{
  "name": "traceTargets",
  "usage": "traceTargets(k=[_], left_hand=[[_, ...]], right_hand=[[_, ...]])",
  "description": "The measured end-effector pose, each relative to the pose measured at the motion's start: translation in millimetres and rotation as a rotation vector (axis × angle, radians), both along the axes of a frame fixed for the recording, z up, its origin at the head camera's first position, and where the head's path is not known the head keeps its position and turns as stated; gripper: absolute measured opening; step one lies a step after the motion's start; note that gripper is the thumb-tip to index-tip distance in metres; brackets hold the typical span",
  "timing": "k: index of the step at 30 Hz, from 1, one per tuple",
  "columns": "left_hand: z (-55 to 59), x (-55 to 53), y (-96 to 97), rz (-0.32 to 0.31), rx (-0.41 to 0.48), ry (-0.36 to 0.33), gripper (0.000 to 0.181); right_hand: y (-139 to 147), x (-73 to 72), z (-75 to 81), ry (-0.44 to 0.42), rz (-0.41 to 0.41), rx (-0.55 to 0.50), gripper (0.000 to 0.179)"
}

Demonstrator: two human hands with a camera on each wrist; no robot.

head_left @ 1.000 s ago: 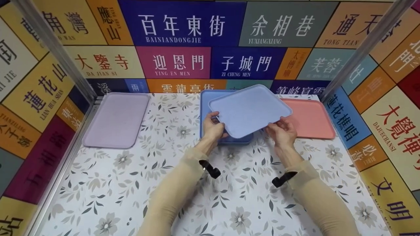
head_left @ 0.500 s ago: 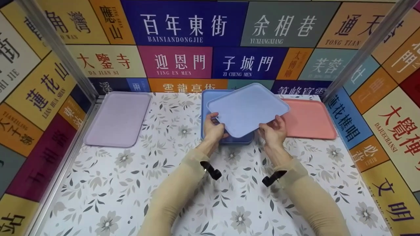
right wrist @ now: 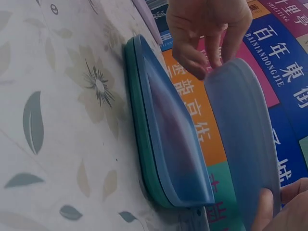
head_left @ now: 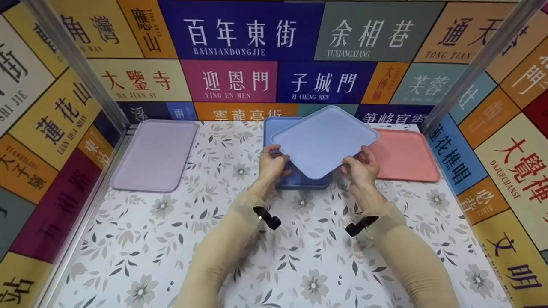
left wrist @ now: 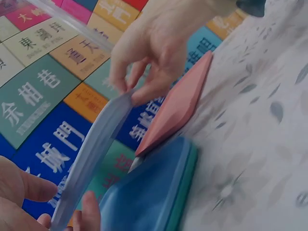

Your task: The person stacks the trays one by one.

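Pale-blue tray (head_left: 327,143) hangs tilted right of centre in the head view, a smooth, matte rectangle with rounded corners and a slim raised rim, overlapping a darker blue tray (head_left: 280,125). The left grip (head_left: 272,164) pinches its lower left edge, the right grip (head_left: 361,167) its lower right. A flat coral tray (head_left: 409,155) lies at right, a lilac tray (head_left: 155,155) at left, on a flower-printed counter (head_left: 267,273). In the left wrist view, the pale-blue tray runs thin, nearly edge-on, at left; the darker one rests on a green tray (left wrist: 186,190) at bottom centre. In the right wrist view, it slants down the right side, one grip at each end.
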State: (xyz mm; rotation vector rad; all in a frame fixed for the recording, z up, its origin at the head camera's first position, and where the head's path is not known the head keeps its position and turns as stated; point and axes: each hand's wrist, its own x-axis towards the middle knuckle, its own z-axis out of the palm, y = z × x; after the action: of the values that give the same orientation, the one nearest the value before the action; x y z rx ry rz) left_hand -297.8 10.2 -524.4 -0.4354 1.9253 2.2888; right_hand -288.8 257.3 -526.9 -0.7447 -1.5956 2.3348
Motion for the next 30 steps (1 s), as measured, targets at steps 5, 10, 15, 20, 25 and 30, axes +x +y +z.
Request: traceTargets(k=[5,10,15,20,25,30], left_hand=[[6.3,-16.3,-30.3,-0.051,-0.176,0.072,0.042],[13.2,-32.9,-52.4,-0.256,-0.354,0.111,0.046],[18.2,-47.1,-66.8,-0.369,-0.362,0.126,0.046],[21.6,-56.3,-72.5,-0.408,-0.321,0.128,0.046],[20.8,-58.4,-78.2,-0.451,-0.237,0.080,0.051],[14.1,-57.7,-83.8,-0.469,-0.159,0.068,0.057]], right_hand=[[12,3.6,4.3,-0.059,0.088,0.014,0.091],[20,8.7,2.9,-0.089,0.188,0.031,0.093],[17,8.5,-0.4,-0.079,0.290,0.052,0.090],[20,7.1,0.2,-0.061,0.396,0.112,0.087],[27,5.0,2.1,-0.046,0.506,0.190,0.086],[35,0.2,3.8,-0.025,0.568,0.212,0.089]])
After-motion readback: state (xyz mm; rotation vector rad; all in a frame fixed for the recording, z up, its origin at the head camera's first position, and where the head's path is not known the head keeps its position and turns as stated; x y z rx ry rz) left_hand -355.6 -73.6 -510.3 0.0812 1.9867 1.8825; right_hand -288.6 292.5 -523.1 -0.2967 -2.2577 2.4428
